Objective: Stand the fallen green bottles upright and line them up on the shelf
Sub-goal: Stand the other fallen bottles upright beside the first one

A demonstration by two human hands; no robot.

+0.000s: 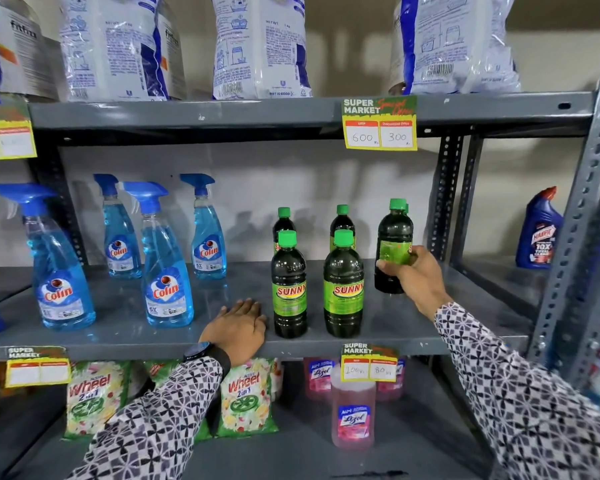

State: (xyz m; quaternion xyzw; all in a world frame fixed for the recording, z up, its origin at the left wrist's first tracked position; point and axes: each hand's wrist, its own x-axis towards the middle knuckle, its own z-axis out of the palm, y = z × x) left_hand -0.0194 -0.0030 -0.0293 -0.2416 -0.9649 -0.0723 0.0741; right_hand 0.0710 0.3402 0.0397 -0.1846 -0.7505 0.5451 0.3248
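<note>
Gripping a glossy dark green bottle (394, 244), right hand (417, 277), grey metal shelf (430, 323)

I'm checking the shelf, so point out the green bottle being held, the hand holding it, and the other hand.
held green bottle (394, 233), head view, dark upper body.
right hand (417, 280), head view, back of hand.
left hand (238, 329), head view, back of hand.

Glossy dark plastic green bottles (343, 284) on a smooth grey painted-metal shelf (125, 306) — shiny paper labels.
</note>
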